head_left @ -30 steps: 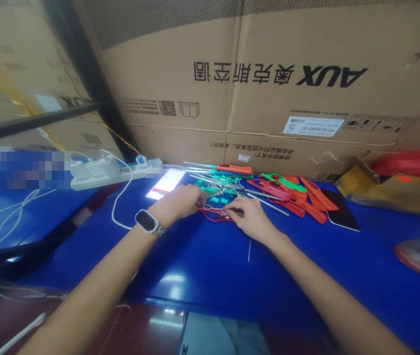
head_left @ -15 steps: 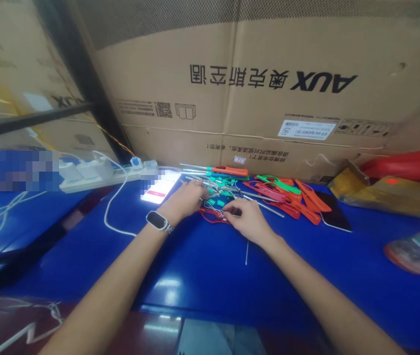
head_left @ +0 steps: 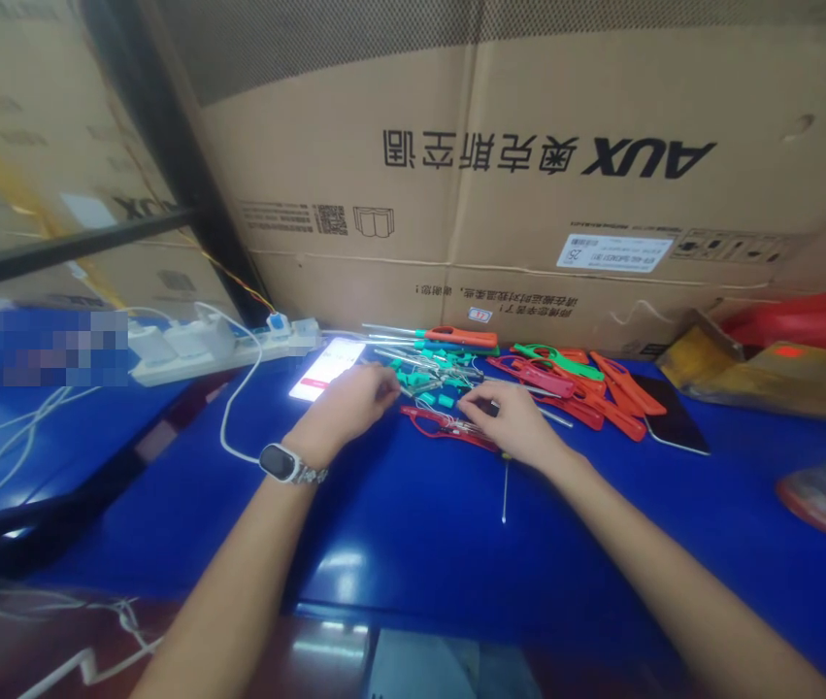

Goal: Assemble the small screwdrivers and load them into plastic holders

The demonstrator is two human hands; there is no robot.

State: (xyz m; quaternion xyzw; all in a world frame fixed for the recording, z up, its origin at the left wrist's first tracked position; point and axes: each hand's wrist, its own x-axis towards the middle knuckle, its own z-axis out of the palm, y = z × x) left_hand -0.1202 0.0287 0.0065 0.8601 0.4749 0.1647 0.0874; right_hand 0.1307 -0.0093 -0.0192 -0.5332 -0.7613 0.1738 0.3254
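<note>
On the blue table lies a red lighter casing [head_left: 428, 423], with thin white wires and small metal parts about it. Over its right end my right hand [head_left: 521, 422] has thumb and fingers pinched together; anything between them is too small to make out. Just below that hand, a thin screwdriver [head_left: 505, 490] points toward me, its upper end partly covered. My left hand [head_left: 350, 408] hovers left of the pile of small green parts [head_left: 419, 369], fingers curled together, their contents hidden. Slim metal rods [head_left: 448, 361] lie among the green parts.
Orange and red lighter casings [head_left: 606, 417] and a green casing [head_left: 558, 360] lie to the right, beside a dark phone [head_left: 671, 422]. A lit phone [head_left: 325, 369] lies left, near a power strip [head_left: 201, 354] with a white cable. A large cardboard box [head_left: 492, 214] stands behind.
My left hand has drawn back slightly from the green parts, toward the left. My right hand stays over the red casing, more of which now shows. The view has shifted a little.
</note>
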